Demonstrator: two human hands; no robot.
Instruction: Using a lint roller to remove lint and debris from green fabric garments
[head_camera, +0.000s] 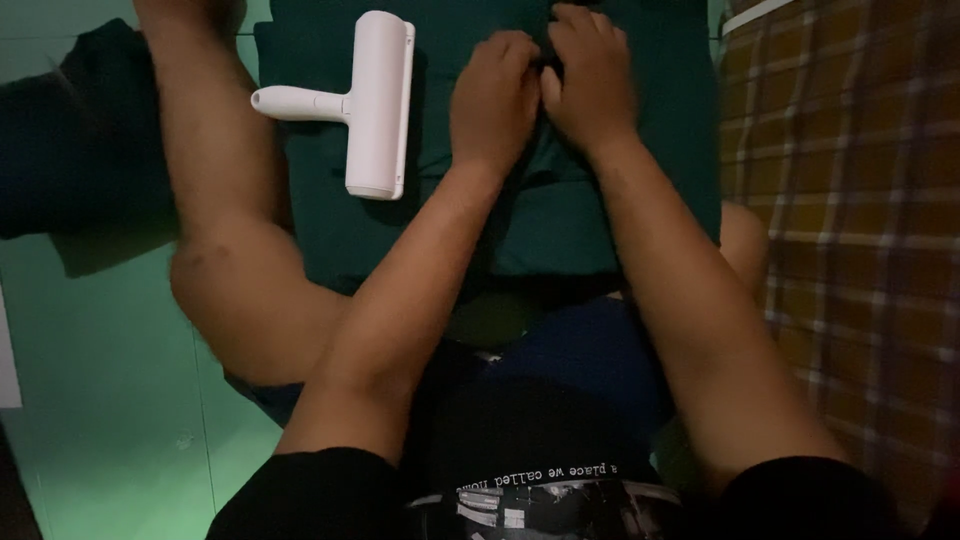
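Start at the left: a dark bundle of cloth (70, 130) lies on the pale green floor (100, 380), well apart from your hands, off the left edge of the dark green folded fabric (560, 220) that carries everything else. Your bare leg (220, 200) runs alongside that left edge, so the fabric sits between your legs, close enough to work with both arms bent.

Next, the white plastic lint roller with a short handle (375, 105) lies flat near the fabric's top-left corner, handle pointing left toward your leg. It is just beside your left hand but not touched, and neither hand rests on it.

Your left hand (495, 100) is curled knuckles-up near the middle of the fabric's top edge, fingers drawn together and pressed into the cloth, seemingly pinching a small fold. Your right hand (590, 80) meets it, touching, fingers likewise bunched on the same spot. I judge the close two-handed pinch is for picking at something small there; what lies between the fingertips is hidden.

At the far right, a brown and yellow plaid cloth (850, 200) lies beyond the fabric's right edge, untouched.
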